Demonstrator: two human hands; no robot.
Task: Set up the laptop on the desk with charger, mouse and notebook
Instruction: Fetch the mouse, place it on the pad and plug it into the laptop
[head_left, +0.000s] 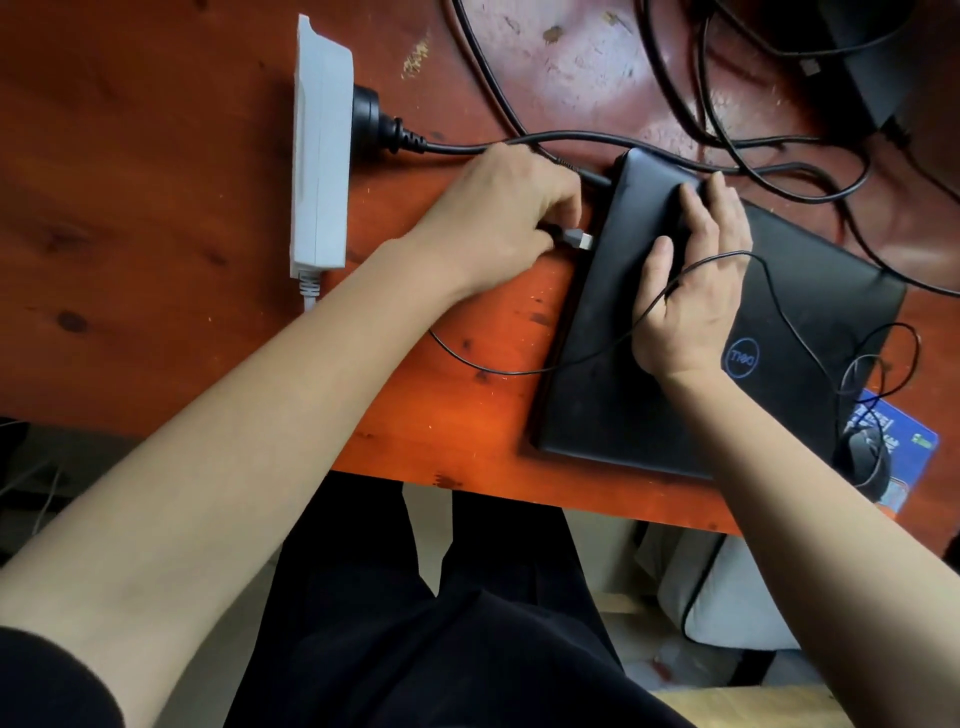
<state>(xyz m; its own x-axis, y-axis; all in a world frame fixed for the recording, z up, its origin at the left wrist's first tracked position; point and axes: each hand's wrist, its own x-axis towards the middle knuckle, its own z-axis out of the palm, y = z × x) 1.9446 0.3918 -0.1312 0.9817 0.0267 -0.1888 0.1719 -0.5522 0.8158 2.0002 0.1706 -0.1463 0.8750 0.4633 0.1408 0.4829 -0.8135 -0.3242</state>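
Lining up the USB plug (576, 240) with the closed laptop's (649, 405) left edge.
Near the worktop's (156, 208) front edge the mouse (862, 457) lies partly over the blue notebook (919, 436), its thin cord running across the lid. The right hand (691, 291) rests flat on that lid, fingers (724, 208) straight and slightly apart. Just beyond, the left hand (498, 218) pinches the plug, metal tip pointing right, just beside the edge and not yet in. Farther back the charger cable (467, 148) meets the laptop's far corner.

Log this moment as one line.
left hand pinches USB plug at laptop edge | right hand flat on closed laptop | plug not yet inserted
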